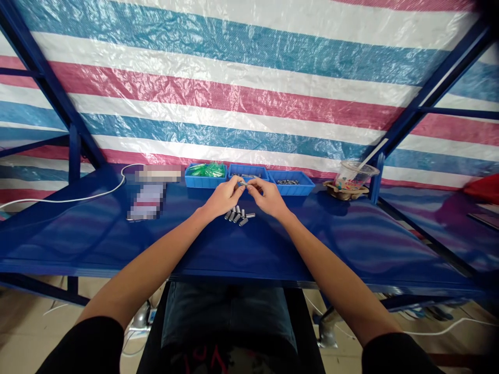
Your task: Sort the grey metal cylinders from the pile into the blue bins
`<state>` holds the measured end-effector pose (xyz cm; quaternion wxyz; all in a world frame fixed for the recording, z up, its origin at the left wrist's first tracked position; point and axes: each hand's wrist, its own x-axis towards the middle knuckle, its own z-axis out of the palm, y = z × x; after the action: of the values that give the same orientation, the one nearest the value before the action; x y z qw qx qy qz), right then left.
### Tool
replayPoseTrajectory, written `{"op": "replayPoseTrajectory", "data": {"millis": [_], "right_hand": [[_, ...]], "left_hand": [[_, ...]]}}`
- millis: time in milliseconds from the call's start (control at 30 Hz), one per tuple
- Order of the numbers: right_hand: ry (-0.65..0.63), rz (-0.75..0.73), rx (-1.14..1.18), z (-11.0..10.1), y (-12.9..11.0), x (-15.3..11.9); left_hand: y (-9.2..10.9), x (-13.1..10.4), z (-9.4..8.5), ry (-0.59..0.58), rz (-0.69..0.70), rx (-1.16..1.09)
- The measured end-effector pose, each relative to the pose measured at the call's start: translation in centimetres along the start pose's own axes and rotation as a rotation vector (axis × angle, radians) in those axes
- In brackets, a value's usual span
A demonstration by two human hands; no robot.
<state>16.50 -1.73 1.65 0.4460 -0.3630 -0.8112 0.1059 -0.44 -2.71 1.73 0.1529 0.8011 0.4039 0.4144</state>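
Small metal piece (243, 183) is up off the table (253, 254), straight ahead of my chest at twelve o'clock, between my fingertips. Grip state: pinched from both sides, left hand (226, 198) at its nine, right hand (268, 197) at its three. Neither hand looks nearer. Long axis appears to run roughly nine to three, across from one hand to the other; piece too small and half covered, so its exact tilt is uncertain.

Pose: thumbs and forefingers meet around the piece, knuckles outward. Left forearm (158, 265) comes in from about seven o'clock, right forearm (331, 270) from about five; both reach well out over the table.

Just nearer me, at six to seven from the grip: loose cluster of short metal cylinders (238, 215), lying at mixed angles.

Beyond, a row of blue bins. At ten, left bin (206, 182) with green pieces (210, 170); at twelve, middle bin (249, 169), partly behind my fingers; near three, right bin (294, 190) with small metal parts (287, 182).

Farther out: cup (348, 179) with straw at three; blurred flat item (147, 202) toward nine.
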Motion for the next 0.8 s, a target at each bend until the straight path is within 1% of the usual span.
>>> {"op": "replayPoseTrajectory", "data": {"millis": [133, 267, 367, 433, 500, 567, 633, 667, 700, 733, 767, 800], "right_hand": [[0.014, -0.032, -0.009, 0.2, 0.0, -0.1], [0.087, -0.102, -0.052, 0.1, -0.1, 0.0], [0.178, -0.132, -0.094, -0.6, -0.2, 0.2], [0.255, -0.131, -0.114, -1.2, -0.5, 0.2], [0.41, -0.107, -0.144, -1.9, -0.8, 0.3], [0.637, -0.07, -0.181, -2.7, -1.2, 0.5], [0.853, -0.043, -0.211, -3.3, -1.3, 1.0], [0.908, -0.034, -0.226, -3.6, -1.3, 1.3], [0.917, -0.025, -0.246, -3.7, -1.0, 1.6], [0.876, -0.011, -0.27, -3.7, -0.7, 1.9], [0.792, 0.013, -0.294, -3.5, -0.2, 2.1], [0.676, 0.049, -0.311, -3.3, 0.3, 2.1]], "left_hand": [[-0.1, 0.1, 0.2, 0.03, 0.001, 0.033], [-0.1, 0.1, 0.3, 0.035, -0.001, 0.032], [0.4, 0.0, 0.4, -0.009, 0.014, 0.027], [1.0, -0.2, 0.7, -0.07, 0.035, 0.044], [1.7, -0.5, 1.2, -0.156, 0.067, 0.078], [2.4, -0.8, 1.6, -0.234, 0.098, 0.124], [2.8, -1.1, 2.0, -0.28, 0.112, 0.168], [2.9, -1.1, 2.1, -0.291, 0.111, 0.184], [2.9, -1.2, 2.2, -0.3, 0.106, 0.194], [2.8, -1.2, 2.3, -0.306, 0.097, 0.198], [2.6, -1.2, 2.4, -0.308, 0.085, 0.197], [2.5, -1.2, 2.4, -0.309, 0.069, 0.188]]}}
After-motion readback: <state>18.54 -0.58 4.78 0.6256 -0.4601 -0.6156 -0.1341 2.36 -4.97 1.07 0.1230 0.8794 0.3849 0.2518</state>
